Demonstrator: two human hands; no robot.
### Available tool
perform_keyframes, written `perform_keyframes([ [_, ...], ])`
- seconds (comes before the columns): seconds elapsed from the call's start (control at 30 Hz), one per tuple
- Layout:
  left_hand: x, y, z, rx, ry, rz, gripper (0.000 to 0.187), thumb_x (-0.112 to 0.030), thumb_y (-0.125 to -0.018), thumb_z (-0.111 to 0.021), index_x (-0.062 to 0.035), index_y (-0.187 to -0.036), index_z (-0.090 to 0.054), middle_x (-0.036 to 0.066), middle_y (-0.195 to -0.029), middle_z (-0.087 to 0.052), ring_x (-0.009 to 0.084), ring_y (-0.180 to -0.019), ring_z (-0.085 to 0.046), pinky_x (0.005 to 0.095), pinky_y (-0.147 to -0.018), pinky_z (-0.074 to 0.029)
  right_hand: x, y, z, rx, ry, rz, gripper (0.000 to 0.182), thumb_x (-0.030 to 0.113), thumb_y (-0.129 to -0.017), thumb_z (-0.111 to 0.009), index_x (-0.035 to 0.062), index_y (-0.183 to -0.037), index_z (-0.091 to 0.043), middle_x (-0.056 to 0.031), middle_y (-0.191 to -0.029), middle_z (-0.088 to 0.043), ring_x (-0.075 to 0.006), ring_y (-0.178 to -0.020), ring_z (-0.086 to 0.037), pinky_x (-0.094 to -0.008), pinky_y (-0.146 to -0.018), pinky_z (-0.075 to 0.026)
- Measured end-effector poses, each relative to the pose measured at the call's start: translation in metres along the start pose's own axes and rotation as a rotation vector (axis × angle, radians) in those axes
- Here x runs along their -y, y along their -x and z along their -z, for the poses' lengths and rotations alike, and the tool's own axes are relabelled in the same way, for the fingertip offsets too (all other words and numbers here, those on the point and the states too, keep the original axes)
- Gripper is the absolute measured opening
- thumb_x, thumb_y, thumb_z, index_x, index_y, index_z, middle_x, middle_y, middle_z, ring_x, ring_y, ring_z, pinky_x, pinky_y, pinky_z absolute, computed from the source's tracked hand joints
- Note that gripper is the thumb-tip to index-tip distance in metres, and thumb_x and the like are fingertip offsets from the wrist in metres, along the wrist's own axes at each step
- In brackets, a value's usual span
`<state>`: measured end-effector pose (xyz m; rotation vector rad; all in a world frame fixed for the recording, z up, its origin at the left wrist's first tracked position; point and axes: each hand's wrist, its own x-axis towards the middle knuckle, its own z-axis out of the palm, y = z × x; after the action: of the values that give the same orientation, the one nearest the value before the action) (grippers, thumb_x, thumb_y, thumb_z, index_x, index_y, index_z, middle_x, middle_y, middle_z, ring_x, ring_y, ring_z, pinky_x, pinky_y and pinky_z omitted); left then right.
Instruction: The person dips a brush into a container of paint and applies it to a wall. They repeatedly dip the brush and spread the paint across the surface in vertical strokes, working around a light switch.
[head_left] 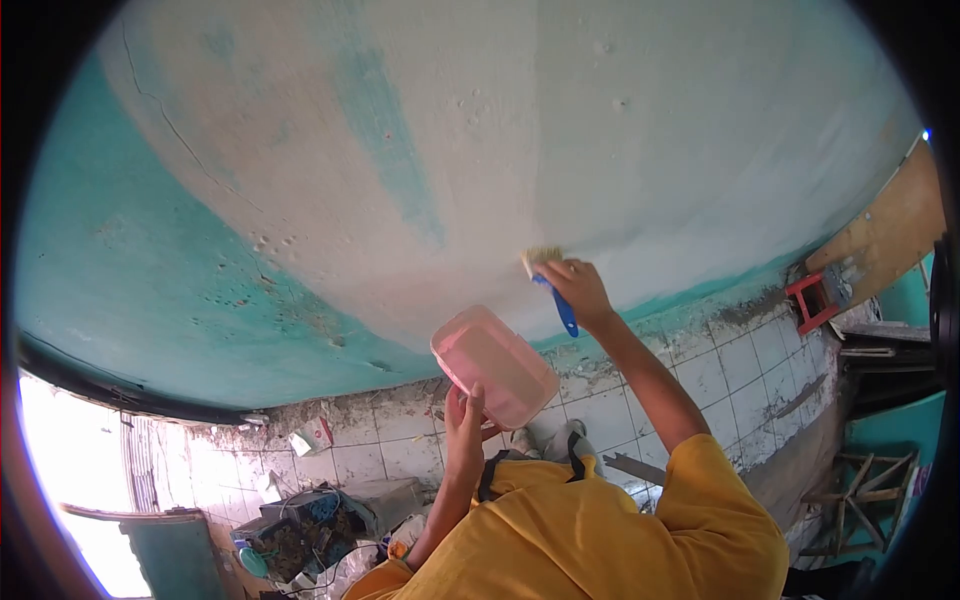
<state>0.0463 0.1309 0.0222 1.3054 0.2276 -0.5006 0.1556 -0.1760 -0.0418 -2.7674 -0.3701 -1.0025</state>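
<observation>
My right hand [580, 289] is closed round a paintbrush [563, 308] with a blue handle and pale bristles. The bristles are right at the wall [470, 180], whose whitish coat covers much of the older turquoise. Below and to the left, my left hand [464, 430] grips a pink translucent plastic container [497, 368] by its near side, thumb over the rim. Light-coloured paint shows inside the container, which is tilted toward me. Turquoise streaks and small pits show through the coat on the wall.
White floor tiles [400, 440] run along the wall's foot, with dirt and debris. A red stool [812, 302] stands at the right by a wooden board [890, 215]. Bags and clutter [310, 530] lie at lower left. A wooden frame [862, 495] is at lower right.
</observation>
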Motion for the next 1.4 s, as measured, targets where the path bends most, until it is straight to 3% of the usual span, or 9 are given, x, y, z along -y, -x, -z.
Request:
perform_keyframes([
  [0.07,0.001,0.002,0.0,0.003,0.007,-0.001,0.08,-0.051,-0.1,-0.062,-0.0029,-0.155,-0.029,0.014,-0.13,-0.057,0.0205,-0.107,-0.065,0.0369,-0.08,-0.061,0.005,0.02,-0.01,0.279,-0.067,-0.11,0.034,0.021,-0.095,-0.066,0.0125,-0.128,-0.065,-0.0034,-0.121,-0.066,-0.0251,-0.108,-0.064,-0.0422,-0.091,-0.05],
  [0.23,-0.005,0.001,-0.004,-0.01,-0.044,-0.047,0.08,-0.058,-0.098,-0.062,-0.0048,-0.152,-0.035,0.015,-0.137,-0.056,0.0264,-0.111,-0.068,0.0375,-0.082,-0.06,0.027,-0.001,0.026,-0.062,-0.508,-0.335,0.026,0.02,-0.091,-0.075,0.0053,-0.112,-0.068,-0.0126,-0.097,-0.072,-0.0311,-0.081,-0.071,-0.0379,-0.068,-0.057],
  [0.33,-0.01,0.002,-0.007,0.031,-0.044,-0.064,0.083,-0.058,-0.097,-0.063,-0.0053,-0.154,-0.033,0.015,-0.138,-0.056,0.0255,-0.111,-0.068,0.0368,-0.084,-0.058,0.063,-0.035,0.096,-0.101,-0.893,-0.551,0.026,0.016,-0.095,-0.071,0.0042,-0.118,-0.065,-0.0074,-0.08,-0.069,-0.0144,-0.071,-0.068,-0.0311,-0.066,-0.054],
  [0.43,-0.014,0.006,-0.015,0.002,-0.01,-0.079,0.08,-0.051,-0.098,-0.065,-0.0037,-0.153,-0.031,0.016,-0.134,-0.058,0.0239,-0.112,-0.066,0.0355,-0.081,-0.059,0.084,-0.044,0.139,-0.087,-0.958,-0.567,0.027,0.016,-0.096,-0.069,0.0041,-0.12,-0.063,-0.003,-0.071,-0.064,-0.0088,-0.063,-0.06,-0.0292,-0.06,-0.05],
  [0.57,-0.014,0.008,-0.022,0.016,0.041,-0.122,0.076,-0.039,-0.1,-0.068,-0.0002,-0.152,-0.029,0.018,-0.13,-0.059,0.0239,-0.11,-0.067,0.0339,-0.077,-0.061,0.107,-0.027,0.138,0.125,-0.874,-0.468,0.025,0.019,-0.095,-0.069,0.0052,-0.114,-0.065,-0.003,-0.068,-0.062,-0.0113,-0.06,-0.059,-0.0301,-0.055,-0.046],
  [0.67,-0.009,0.007,-0.026,0.008,-0.07,-0.147,0.085,-0.053,-0.097,-0.066,-0.005,-0.156,-0.029,0.013,-0.132,-0.06,0.0184,-0.112,-0.064,0.0342,-0.083,-0.057,0.121,-0.018,0.125,0.129,-0.509,-0.32,0.02,0.02,-0.088,-0.072,0.008,-0.103,-0.068,-0.0091,-0.076,-0.07,-0.0266,-0.065,-0.065,-0.0371,-0.058,-0.052],
  [0.77,-0.002,0.007,-0.029,-0.012,-0.066,-0.169,0.085,-0.049,-0.097,-0.069,-0.0048,-0.157,-0.028,0.012,-0.131,-0.061,0.0186,-0.112,-0.064,0.0325,-0.081,-0.057,0.131,-0.012,0.119,0.104,-0.377,-0.278,0.019,0.018,-0.084,-0.073,0.0089,-0.1,-0.069,-0.0075,-0.081,-0.072,-0.0301,-0.067,-0.064,-0.0398,-0.059,-0.053],
  [1.07,-0.001,0.012,-0.044,-0.054,-0.082,-0.163,0.087,-0.047,-0.097,-0.069,-0.0035,-0.157,-0.026,0.014,-0.132,-0.06,0.0198,-0.114,-0.064,0.0333,-0.081,-0.059,0.115,-0.004,0.137,-0.026,-0.363,-0.306,0.017,0.016,-0.084,-0.073,0.01,-0.1,-0.07,-0.0062,-0.085,-0.073,-0.0279,-0.065,-0.061,-0.0376,-0.063,-0.053],
  [1.4,-0.006,0.02,-0.079,-0.075,-0.051,-0.187,0.084,-0.049,-0.098,-0.067,-0.0047,-0.157,-0.028,0.013,-0.13,-0.061,0.0196,-0.112,-0.064,0.0341,-0.081,-0.058,0.075,-0.003,0.15,-0.083,-0.545,-0.368,0.022,0.013,-0.091,-0.07,0.0038,-0.112,-0.07,-0.0142,-0.094,-0.072,-0.0273,-0.075,-0.069,-0.0358,-0.064,-0.054],
])
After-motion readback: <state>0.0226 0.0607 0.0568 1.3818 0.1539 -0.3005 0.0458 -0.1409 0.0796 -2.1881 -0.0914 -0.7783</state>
